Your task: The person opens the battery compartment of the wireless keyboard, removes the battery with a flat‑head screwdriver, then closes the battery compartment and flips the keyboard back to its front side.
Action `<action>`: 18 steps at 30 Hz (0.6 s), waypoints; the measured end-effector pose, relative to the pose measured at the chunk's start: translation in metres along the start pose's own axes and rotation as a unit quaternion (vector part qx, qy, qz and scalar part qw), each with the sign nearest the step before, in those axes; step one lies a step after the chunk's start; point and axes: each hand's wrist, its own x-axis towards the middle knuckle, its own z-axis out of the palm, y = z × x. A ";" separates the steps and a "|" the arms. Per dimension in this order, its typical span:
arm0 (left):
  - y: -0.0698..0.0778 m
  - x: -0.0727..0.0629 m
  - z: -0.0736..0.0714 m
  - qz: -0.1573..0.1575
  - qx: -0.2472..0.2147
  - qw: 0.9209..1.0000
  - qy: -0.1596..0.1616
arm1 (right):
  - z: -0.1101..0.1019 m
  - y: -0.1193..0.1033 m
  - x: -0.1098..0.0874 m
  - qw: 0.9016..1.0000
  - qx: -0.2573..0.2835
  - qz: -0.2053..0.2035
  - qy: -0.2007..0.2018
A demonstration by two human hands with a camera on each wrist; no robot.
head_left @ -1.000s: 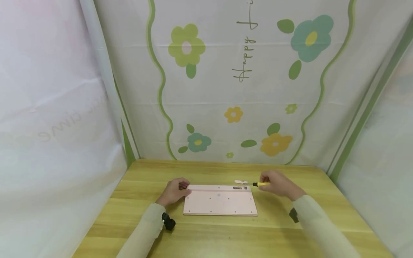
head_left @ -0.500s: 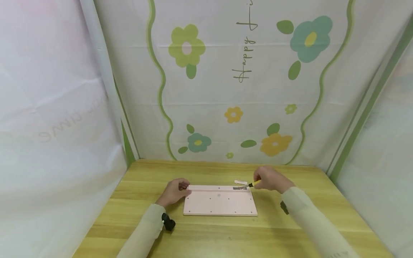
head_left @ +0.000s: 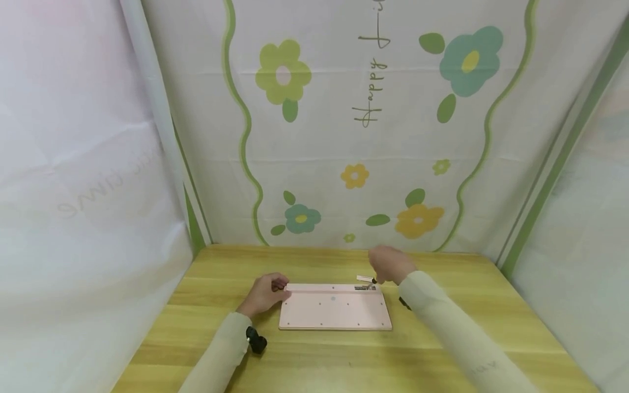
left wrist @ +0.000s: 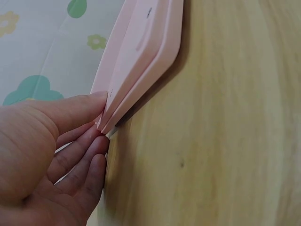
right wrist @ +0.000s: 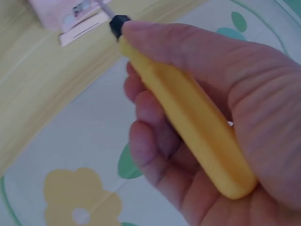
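A pink keyboard lies with its screwed underside up on the wooden table. My left hand pinches its far left corner, and in the left wrist view the thumb rests on top with the fingers at the edge. In my right hand I grip a screwdriver by its yellow handle. Its metal shaft points into the uncovered battery compartment at the keyboard's far right; the tip is hard to make out. A small pink battery cover lies just behind the compartment.
The wooden table extends around the keyboard. A white cloth with flowers hangs at the back, and pale cloth walls stand at both sides. Dark wrist cameras sit on the sleeves.
My right hand has moved left with the screwdriver, from beside the keyboard to over the battery compartment, and has tipped the handle up. The left hand and keyboard have stayed put.
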 end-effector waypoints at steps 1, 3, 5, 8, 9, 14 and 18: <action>0.000 0.000 0.001 0.000 0.000 1.000 -0.001 | 0.000 -0.004 0.001 1.000 -0.007 0.009 -0.003; -0.001 -0.001 0.002 0.001 0.000 1.000 -0.003 | 0.001 -0.011 0.004 1.000 -0.016 0.024 -0.008; -0.001 -0.001 0.002 0.001 0.000 1.000 -0.004 | 0.002 -0.017 0.006 0.999 -0.019 0.037 -0.011; -0.001 -0.002 0.003 0.000 -0.003 1.000 -0.003 | 0.003 -0.024 0.009 0.999 -0.029 0.038 -0.006; 0.000 -0.001 0.003 -0.001 -0.003 1.000 -0.003 | 0.004 -0.025 0.010 0.999 -0.032 0.037 -0.005; 0.000 -0.001 0.003 -0.007 -0.003 1.000 0.000 | 0.005 -0.021 0.013 0.999 -0.024 0.029 -0.008; 0.000 -0.001 0.002 -0.010 -0.001 1.000 0.004 | 0.005 -0.004 0.012 1.000 0.010 0.022 -0.011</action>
